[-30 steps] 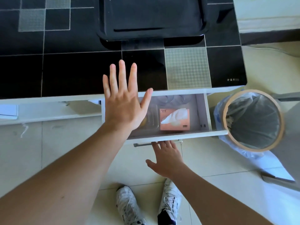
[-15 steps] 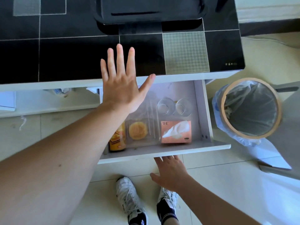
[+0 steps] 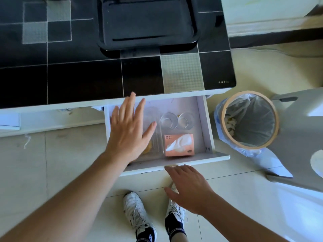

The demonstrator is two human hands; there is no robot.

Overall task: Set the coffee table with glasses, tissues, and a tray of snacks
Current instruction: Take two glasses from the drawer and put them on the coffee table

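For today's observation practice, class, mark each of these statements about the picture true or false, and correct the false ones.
1. The drawer under the coffee table is open. True.
2. Two glasses stand on the table top. False: they are inside the drawer, behind the tissue pack.
3. The left hand grips the tissue pack. False: it is spread open above the left part of the drawer, holding nothing.
4. A black tray lies on the table top. True.
5. The bin stands left of the drawer. False: it stands to the right.
6. The right hand holds nothing. True.
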